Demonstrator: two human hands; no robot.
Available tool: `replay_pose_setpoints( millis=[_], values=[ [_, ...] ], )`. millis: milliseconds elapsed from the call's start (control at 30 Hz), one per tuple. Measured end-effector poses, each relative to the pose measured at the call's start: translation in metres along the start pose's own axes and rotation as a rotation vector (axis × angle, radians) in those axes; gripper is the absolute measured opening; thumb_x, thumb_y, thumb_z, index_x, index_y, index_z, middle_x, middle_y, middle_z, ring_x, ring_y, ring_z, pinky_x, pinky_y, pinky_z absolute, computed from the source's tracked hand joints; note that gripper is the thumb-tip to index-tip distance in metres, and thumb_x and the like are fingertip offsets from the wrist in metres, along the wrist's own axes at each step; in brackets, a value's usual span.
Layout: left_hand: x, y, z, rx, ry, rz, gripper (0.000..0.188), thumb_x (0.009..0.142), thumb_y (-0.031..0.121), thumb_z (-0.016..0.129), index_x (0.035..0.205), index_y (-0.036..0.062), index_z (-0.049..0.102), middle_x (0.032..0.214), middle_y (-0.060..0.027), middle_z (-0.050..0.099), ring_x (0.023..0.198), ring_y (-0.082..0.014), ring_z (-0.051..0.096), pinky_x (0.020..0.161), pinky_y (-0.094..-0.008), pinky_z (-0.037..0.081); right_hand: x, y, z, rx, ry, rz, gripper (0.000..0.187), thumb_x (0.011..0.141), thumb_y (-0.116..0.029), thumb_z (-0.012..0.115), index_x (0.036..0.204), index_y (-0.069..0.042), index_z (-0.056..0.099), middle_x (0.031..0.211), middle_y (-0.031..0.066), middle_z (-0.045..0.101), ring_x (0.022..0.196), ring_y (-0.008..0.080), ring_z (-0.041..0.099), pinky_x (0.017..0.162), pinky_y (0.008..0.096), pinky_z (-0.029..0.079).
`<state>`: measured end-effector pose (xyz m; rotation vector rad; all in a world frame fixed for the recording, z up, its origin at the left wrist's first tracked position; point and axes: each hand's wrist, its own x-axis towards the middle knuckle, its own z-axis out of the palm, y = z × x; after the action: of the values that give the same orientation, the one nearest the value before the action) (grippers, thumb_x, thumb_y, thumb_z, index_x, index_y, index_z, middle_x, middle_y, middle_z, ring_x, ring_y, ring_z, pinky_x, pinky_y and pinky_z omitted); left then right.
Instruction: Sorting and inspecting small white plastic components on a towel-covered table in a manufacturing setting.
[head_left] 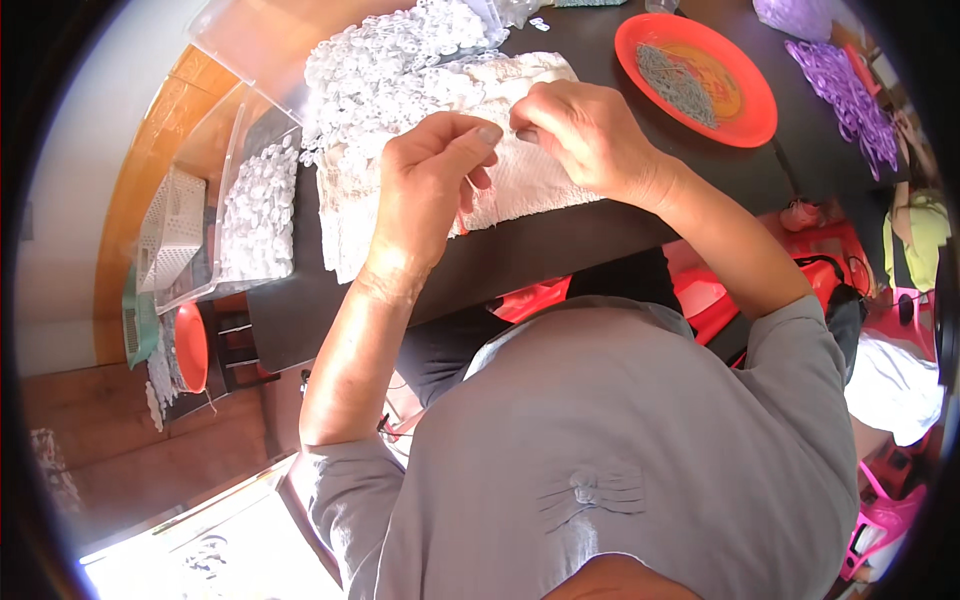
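Over a cream towel on the dark table, my two hands face each other a short gap apart. My left hand pinches thumb against forefinger. The fingertips of my right hand are also pressed together. Whatever they hold is too small or hidden to name. Just beyond the left hand, a heap of small whitish translucent plastic pieces covers the far left part of the towel. To the right of my right hand stands a round red plate holding a pile of small grey pieces.
A clear plastic bin at the left holds more white pieces. Beside it is a white perforated basket. Purple strands lie at the far right of the dark table. Red chairs stand below the table's right side.
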<state>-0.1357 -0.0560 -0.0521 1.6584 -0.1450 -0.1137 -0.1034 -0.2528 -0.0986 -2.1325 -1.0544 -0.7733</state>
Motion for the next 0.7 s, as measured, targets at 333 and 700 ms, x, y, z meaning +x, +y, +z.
replay_pose_setpoints(
  millis=[333,700],
  values=[
    [0.019,-0.009,0.007,-0.009,-0.109,-0.163,0.018,0.091,0.015,0.062,0.094,-0.0022,0.065,0.072,-0.0041,0.061,0.054,-0.0091,0.052,0.042,-0.0212,0.037,0.005,0.001,-0.008,-0.043,-0.073,0.002,0.016,0.076,0.002,0.061,0.088,-0.006,0.053,0.077,0.0080,0.060,0.072,0.0288,0.061,0.060,0.0379,0.048],
    [0.033,-0.017,-0.008,-0.358,-0.162,-0.274,0.016,0.093,0.012,0.057,0.095,-0.0037,0.061,0.076,-0.0076,0.060,0.058,-0.0129,0.054,0.043,-0.0237,0.037,0.021,0.009,0.002,0.374,-0.116,0.236,0.008,0.089,0.001,0.057,0.097,0.000,0.054,0.087,0.0098,0.062,0.078,0.0205,0.061,0.072,0.0290,0.048]
  ],
)
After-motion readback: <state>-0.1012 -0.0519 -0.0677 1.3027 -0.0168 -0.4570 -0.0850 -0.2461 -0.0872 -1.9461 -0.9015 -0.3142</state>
